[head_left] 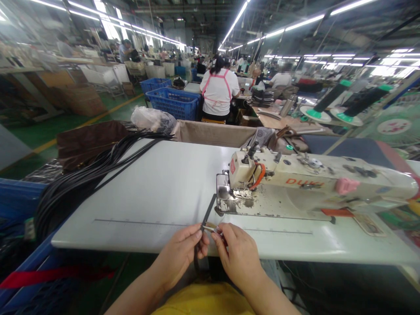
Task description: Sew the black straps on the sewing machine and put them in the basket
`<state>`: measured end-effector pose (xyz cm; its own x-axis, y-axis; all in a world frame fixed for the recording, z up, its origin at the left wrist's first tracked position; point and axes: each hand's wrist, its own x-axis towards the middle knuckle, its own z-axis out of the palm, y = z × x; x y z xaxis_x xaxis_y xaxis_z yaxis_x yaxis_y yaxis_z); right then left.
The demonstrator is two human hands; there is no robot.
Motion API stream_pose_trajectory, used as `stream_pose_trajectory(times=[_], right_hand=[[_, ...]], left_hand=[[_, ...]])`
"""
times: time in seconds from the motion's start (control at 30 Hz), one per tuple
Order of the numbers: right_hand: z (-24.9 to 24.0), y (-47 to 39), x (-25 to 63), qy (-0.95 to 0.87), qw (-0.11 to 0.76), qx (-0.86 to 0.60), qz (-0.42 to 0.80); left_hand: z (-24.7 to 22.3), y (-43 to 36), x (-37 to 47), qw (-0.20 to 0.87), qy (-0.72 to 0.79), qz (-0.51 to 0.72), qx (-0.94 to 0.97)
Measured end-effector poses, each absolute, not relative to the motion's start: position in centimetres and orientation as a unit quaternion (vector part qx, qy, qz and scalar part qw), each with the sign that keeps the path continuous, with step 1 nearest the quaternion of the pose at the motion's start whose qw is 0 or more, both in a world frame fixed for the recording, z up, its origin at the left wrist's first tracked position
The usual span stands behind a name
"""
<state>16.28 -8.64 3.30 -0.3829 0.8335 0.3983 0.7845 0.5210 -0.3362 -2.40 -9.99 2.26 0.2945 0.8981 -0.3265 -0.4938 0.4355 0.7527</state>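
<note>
At the front edge of the white table, my left hand [182,250] pinches a narrow black strap [209,211]. One end of the strap points up and away toward the sewing machine [282,177], and the rest hangs below the table edge. My right hand [241,250] is closed beside it, thumb and fingers together on a small light-coloured piece [210,228] that meets the strap. Its exact kind is too small to tell, and my fingers partly cover it. The machine's needle area lies just beyond the strap's tip, apart from it.
Many long black straps [108,168] drape over the table's left side. A ruler line [138,223] runs along the tabletop [157,183]. Blue crates [173,103] stand ahead, near a seated person [218,89]. Thread cones [333,98] and a fan [393,124] stand at the right.
</note>
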Motion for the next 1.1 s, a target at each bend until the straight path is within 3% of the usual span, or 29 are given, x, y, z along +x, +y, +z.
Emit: stream_pose_trajectory(times=[0.43, 0.67, 0.97, 1.1], right_hand=[[3.1, -8.7, 16.5, -0.826, 0.268, -0.490, 0.074], [3.1, -8.3, 16.4, -0.672, 0.350, -0.505, 0.413], [4.5, -8.0, 15.2, -0.547, 0.360, -0.470, 0.592], [4.4, -7.8, 14.9, -0.542, 0.362, -0.483, 0.585]], left_hand=[[2.5, -10.0, -2.2, 0.769, 0.369, 0.457, 0.254], [2.7, -10.0, -2.0, 0.771, 0.379, 0.457, 0.232], [1.9, -9.9, -1.9, 0.753, 0.384, 0.428, 0.319], [1.5, -9.8, -2.1, 0.718, 0.405, 0.385, 0.415]])
